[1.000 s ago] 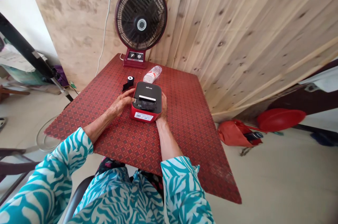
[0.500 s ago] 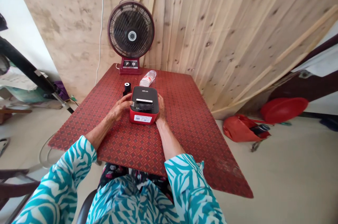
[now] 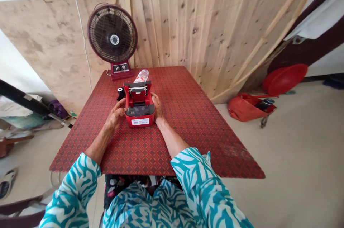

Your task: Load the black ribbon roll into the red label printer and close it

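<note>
A red and black label printer rests on the table with its lid tipped up and back, so the red inside shows. A white sticker with print is on its front. My left hand grips the printer's left side, fingers near its front corner. Against the right side lies my right hand, fingers curled along it and partly hidden. Just behind the left hand stands a small black roll with a white end. A clear plastic bottle lies behind the raised lid.
The table has a red patterned cover. A maroon fan stands at its back left, before a wooden plank wall. On the floor to the right are an orange bag and a red basin.
The printer's lid has swung from closed to raised, showing the inside. Both hands stay at the printer's sides. The camera view has shifted.
</note>
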Demonstrator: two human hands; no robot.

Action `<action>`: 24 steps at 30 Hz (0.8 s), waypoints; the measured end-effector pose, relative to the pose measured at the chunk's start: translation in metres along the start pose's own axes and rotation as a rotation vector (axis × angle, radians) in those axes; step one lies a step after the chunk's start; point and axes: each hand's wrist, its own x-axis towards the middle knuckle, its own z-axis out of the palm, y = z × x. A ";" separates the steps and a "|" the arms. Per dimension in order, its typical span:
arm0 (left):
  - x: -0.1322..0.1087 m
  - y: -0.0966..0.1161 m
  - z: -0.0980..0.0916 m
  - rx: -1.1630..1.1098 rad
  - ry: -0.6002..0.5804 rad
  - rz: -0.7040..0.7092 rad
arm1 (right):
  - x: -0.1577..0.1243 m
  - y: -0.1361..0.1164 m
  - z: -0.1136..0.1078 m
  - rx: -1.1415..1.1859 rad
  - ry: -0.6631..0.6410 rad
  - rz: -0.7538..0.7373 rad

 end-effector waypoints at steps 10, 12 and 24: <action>-0.002 0.002 -0.002 0.188 0.011 0.081 | 0.003 -0.003 0.005 0.051 0.047 0.049; -0.004 0.010 0.002 0.317 0.080 0.232 | 0.003 -0.002 0.005 0.065 0.036 0.064; 0.080 0.060 0.054 1.202 -0.487 0.186 | 0.006 0.004 0.010 0.128 0.011 0.064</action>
